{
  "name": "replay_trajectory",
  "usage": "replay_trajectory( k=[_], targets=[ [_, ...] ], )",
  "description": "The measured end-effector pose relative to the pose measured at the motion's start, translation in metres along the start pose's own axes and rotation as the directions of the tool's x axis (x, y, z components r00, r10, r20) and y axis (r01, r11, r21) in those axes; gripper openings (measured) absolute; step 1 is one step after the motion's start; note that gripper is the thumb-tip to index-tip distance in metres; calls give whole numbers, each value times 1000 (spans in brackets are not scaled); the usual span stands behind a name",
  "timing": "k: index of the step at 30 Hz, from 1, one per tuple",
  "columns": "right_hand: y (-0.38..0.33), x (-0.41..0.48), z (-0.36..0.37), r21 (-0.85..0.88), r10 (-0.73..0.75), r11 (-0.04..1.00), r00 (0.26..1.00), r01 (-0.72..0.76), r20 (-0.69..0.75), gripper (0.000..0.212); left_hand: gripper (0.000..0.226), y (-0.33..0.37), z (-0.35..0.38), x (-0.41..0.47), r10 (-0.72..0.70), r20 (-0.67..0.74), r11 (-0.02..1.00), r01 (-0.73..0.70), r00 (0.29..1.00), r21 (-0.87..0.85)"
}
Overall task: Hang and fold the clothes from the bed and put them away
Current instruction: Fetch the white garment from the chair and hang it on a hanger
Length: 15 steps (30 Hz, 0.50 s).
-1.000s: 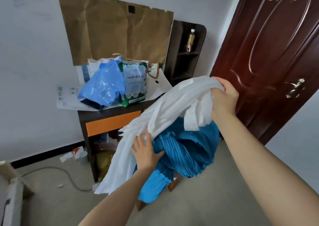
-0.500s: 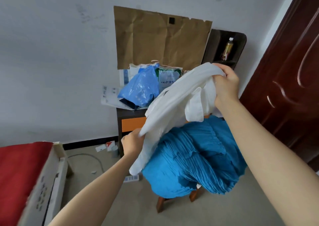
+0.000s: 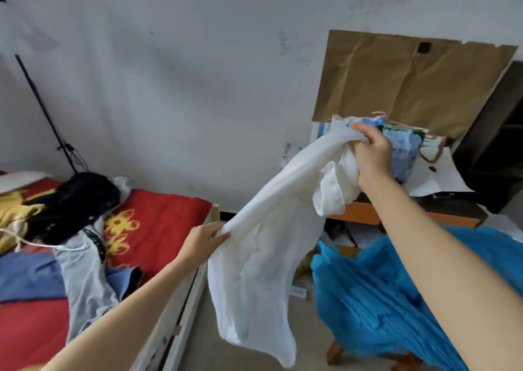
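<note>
A white garment (image 3: 263, 251) hangs in the air between my hands, in front of the bed's corner. My right hand (image 3: 372, 152) grips its upper end, raised at the right. My left hand (image 3: 205, 240) pinches its edge lower down at the left, and the rest droops toward the floor. On the bed (image 3: 158, 217), with its red cover, lie more clothes: a black garment (image 3: 73, 203), a yellow one (image 3: 14, 215), a pale grey one (image 3: 85, 280) and a blue one (image 3: 28, 277). A blue pleated garment (image 3: 382, 308) lies draped over a wooden stool (image 3: 334, 353) at the lower right.
A dark desk with an orange drawer front (image 3: 359, 215) stands against the wall at the right, with bags and papers (image 3: 407, 155) on it. Brown paper (image 3: 410, 84) is stuck to the wall above. A dark shelf (image 3: 498, 144) stands at the far right. A black tripod (image 3: 48, 118) leans at the left.
The view has swung left, bringing the bed and its clothes into sight. Both hands have carried the white garment left, away from the blue garment on the stool, and spread it wider.
</note>
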State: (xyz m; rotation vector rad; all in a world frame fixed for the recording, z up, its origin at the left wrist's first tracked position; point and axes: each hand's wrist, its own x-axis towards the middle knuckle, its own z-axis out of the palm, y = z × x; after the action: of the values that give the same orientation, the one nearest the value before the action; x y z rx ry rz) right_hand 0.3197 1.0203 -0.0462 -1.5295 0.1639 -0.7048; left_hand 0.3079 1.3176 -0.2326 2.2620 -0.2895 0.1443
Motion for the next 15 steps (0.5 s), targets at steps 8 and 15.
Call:
replay_trajectory(
  k=[8,15],
  targets=[
    [-23,-93,135,-93,-11,994,915,52,403,24,15,-70,-178,-140,-86,-349,994,105,933,36],
    [-38,-192,270,-123,17,985,654,117,756,18,45,-97,-315,-288,-141,-644,975,219,752,43]
  ],
)
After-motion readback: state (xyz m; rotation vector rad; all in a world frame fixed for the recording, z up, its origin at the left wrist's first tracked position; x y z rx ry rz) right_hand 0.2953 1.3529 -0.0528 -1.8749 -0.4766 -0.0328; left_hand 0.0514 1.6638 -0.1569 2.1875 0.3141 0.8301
